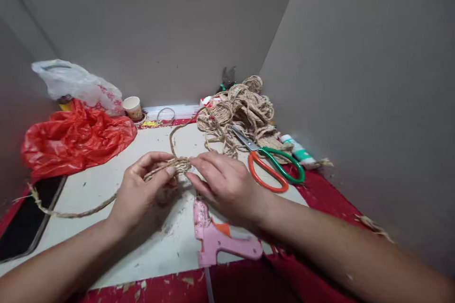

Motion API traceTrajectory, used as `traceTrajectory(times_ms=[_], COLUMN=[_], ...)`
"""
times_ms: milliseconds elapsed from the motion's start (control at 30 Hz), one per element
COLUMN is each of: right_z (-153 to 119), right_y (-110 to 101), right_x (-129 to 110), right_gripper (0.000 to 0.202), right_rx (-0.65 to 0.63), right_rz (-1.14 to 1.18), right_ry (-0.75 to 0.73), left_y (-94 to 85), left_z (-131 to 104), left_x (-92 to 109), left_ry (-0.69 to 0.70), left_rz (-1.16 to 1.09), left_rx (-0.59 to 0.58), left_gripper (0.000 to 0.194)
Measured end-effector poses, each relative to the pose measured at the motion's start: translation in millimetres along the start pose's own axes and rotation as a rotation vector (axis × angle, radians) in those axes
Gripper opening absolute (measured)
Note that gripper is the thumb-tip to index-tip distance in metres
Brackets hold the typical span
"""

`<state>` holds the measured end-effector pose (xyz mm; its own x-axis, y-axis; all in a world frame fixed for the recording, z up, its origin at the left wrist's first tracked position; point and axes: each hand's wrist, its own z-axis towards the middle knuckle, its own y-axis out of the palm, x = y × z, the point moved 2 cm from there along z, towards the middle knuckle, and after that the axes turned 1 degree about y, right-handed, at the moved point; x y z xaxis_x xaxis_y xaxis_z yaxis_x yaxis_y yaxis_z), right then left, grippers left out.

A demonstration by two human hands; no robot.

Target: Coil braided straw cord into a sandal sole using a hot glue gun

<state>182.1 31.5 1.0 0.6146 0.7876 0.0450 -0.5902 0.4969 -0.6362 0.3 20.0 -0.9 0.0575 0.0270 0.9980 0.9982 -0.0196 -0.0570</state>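
My left hand point(144, 184) had its fingers pinched on a small coil of rope point(182, 165) over the worktop point(149, 246). The fingers of my right hand point(227, 182) met its right end; I couldn't tell whether they gripped. A pink glue gun point(211, 244) lay nearer me, scissors point(265, 163) to the right.

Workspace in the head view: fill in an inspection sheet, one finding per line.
Surface: white board on red covering, scattered with scraps.
Work items: coiled cord between the hands; cord heap, scissors and pink glue gun nearby.
Clutter: red bag and translucent bag, paper cup, dark phone at left.
Hands: left hand pinches the coiled cord; right hand touches its right end, grip unclear.
Cables: nothing clearly seen.
Surroundings: grey walls behind and at right.
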Motion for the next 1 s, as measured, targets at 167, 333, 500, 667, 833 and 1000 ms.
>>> traceTrajectory(times_ms=[167,333,500,667,833,1000], right_z=[3,1,0,2,0,-1], right_y=[-4,-2,-1,-3,-2,-2], right_x=[5,13,12,8,7,4], right_gripper=[0.013,0.013,0.011,0.012,0.012,0.013], right_rx=[0.043,0.092,0.05,0.036,0.031,0.051], right_rz=[-0.008,0.024,0.094,0.144,0.151,0.198], right_ry=[-0.041,-0.098,-0.177,-0.216,-0.2,-0.182], left_y=[-4.7,-8.5,-4.2,0.8,1.6,3.2], left_z=[0,2,6,7,6,3], left_x=[14,23,13,5,3,-2], left_ry=[-0.024,-0.103,-0.354,-0.379,-0.359,-0.375], left_rz=[0.021,-0.034,-0.135,-0.064,-0.071,-0.142], left_rx=[-0.197,-0.367,-0.493,-0.525,-0.52,-0.451], left_gripper=[0.028,0.035,0.05,0.048,0.048,0.042])
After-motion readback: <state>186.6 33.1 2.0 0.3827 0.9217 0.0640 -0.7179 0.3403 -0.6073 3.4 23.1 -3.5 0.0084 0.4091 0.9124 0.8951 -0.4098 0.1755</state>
